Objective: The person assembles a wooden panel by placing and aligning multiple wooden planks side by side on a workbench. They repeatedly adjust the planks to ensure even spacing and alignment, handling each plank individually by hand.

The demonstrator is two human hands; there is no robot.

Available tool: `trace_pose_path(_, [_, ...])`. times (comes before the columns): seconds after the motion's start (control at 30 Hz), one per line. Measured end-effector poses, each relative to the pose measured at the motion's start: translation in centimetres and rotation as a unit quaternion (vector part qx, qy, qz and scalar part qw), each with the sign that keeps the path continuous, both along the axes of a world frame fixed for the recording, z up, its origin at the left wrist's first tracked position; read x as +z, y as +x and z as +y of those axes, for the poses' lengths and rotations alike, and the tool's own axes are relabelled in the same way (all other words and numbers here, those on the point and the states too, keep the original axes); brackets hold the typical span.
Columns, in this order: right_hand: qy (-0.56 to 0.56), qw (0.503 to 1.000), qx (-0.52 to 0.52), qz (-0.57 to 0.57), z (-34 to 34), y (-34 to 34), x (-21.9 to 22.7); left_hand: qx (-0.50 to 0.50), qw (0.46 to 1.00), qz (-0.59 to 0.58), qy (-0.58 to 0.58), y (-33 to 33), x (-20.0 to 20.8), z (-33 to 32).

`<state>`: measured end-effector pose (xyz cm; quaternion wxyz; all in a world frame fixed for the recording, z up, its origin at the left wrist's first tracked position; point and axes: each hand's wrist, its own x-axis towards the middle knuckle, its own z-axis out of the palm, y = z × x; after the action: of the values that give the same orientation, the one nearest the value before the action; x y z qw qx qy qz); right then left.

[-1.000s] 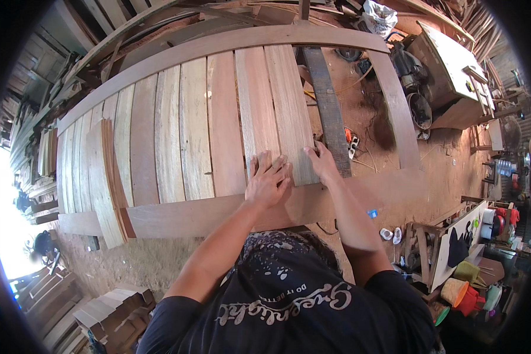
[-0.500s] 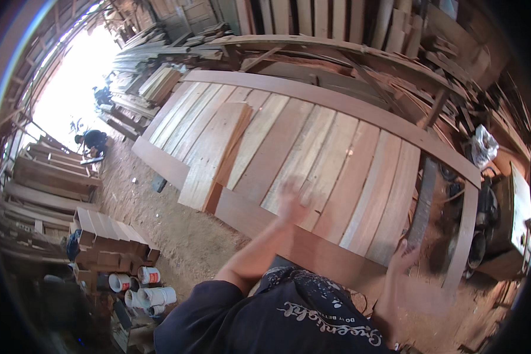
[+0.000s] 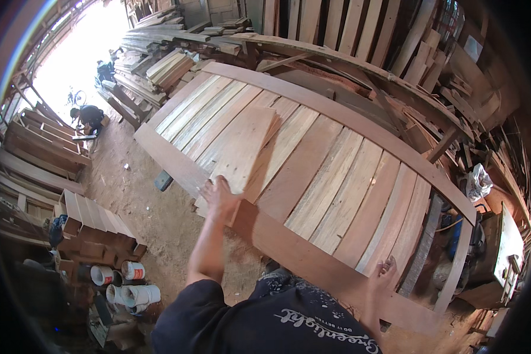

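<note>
Slatted wooden panel [image 3: 304,171] flat beneath left hand [image 3: 221,197] and right hand [image 3: 385,270], plank stack [image 3: 241,148] across its left part, near end under left hand. Left arm reaching forward, palm down on stack, cannot tell if gripping; right fingers loosely bent and uncurled from palm, by near rail [image 3: 295,251] and slat ends. Dirt floor [image 3: 170,206] below, upright boards [image 3: 351,28] behind, crouching person [image 3: 90,118] far left, white buckets [image 3: 140,295] lower left.

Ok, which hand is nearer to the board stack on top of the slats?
Left. The left hand is on the near end of the stack; the right hand is well off to the right, by the rightmost slat.
</note>
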<state>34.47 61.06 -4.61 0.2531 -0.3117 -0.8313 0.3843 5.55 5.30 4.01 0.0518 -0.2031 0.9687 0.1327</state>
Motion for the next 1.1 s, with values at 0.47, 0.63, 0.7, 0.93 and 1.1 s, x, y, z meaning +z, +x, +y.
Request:
trace_pose_path(0.47, [0.074,0.992,0.099,-0.014,-10.1,-2.6,2.7,-0.079,0.984,0.017,0.16,7.8,-1.4,12.2])
trace_pose_path(0.63, [0.022,0.999,0.037,-0.031,-12.3,1.2,1.3,-0.069,0.986,0.148,-0.019,2.1,-4.5,3.2])
trace_pose_path(0.7, [0.001,0.999,0.024,-0.033,-13.5,2.3,1.4,-0.089,0.991,0.099,-0.025,-1.5,-2.9,-2.4])
trace_pose_path(0.93, [-0.005,0.998,0.025,-0.052,-14.0,2.7,0.8,-0.097,0.994,-0.026,0.045,-4.3,-0.1,-4.8])
trace_pose_path(1.1, [0.024,0.998,0.021,-0.051,-12.5,2.4,-0.4,-0.058,0.998,-0.002,0.025,-4.0,-1.0,-3.4])
